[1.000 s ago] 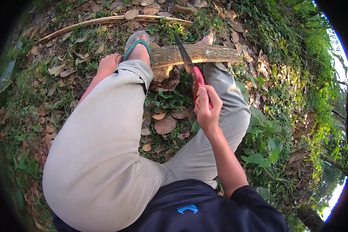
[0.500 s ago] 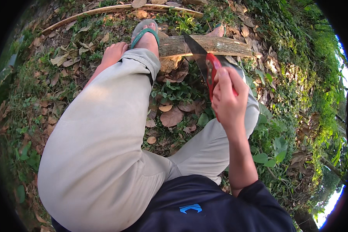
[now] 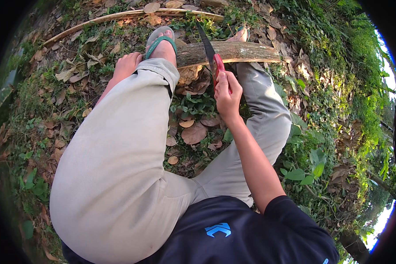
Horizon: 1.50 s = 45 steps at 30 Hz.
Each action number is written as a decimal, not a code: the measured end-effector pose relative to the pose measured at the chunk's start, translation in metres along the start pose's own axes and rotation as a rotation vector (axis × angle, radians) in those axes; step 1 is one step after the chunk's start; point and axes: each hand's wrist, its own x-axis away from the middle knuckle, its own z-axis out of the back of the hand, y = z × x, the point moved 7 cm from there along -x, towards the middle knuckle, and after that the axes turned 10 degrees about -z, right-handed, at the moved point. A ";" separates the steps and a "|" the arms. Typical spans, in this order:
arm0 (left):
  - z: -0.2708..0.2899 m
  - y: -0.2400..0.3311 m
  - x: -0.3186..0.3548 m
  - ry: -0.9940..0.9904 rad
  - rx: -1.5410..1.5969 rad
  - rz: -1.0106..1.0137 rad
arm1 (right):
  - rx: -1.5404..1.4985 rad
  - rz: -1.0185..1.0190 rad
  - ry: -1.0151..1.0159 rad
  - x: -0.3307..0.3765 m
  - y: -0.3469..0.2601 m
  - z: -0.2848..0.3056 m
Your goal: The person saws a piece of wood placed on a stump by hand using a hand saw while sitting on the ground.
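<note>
My right hand [image 3: 228,90] is closed around the red handle of a pruning saw [image 3: 207,45]. Its dark blade points up and away, lying across a bark-covered log [image 3: 246,52]. The log rests crosswise on the ground in front of me, and a rough wood chunk [image 3: 189,75] shows under it. My left foot, in a green-strapped sandal [image 3: 163,44], is at the log's left end and hides that end. Beside this foot, outside my left shin, is my left hand [image 3: 128,66]; its fingers show only in part, and what they touch is hidden.
A long, thin split strip of wood [image 3: 114,16] lies beyond the log. Dry leaves [image 3: 194,133] and low green plants cover the ground. My right foot [image 3: 240,35] is behind the log. Denser greenery [image 3: 361,88] stands at the right.
My right hand and the saw have moved left and slightly away from me, and the blade now stands steeper across the log. My left hand stays beside the foot.
</note>
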 end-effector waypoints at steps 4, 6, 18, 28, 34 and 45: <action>-0.012 0.001 -0.002 -0.011 0.034 -0.018 | -0.009 -0.097 0.124 0.010 -0.026 0.003; -0.006 -0.008 0.006 -0.025 0.019 0.007 | -0.232 -0.288 0.038 0.070 -0.095 0.002; -0.017 -0.016 -0.005 -0.004 -0.060 0.016 | 0.011 -0.088 -0.027 0.048 -0.117 0.044; -0.009 -0.006 0.002 0.009 -0.048 -0.037 | 0.224 -0.107 -0.016 0.042 -0.070 0.012; 0.008 -0.005 0.012 0.023 -0.051 -0.033 | 0.267 -0.200 -0.043 0.012 -0.118 0.002; 0.001 -0.005 0.003 0.025 -0.030 0.014 | -0.050 -0.109 -0.130 0.019 -0.011 0.024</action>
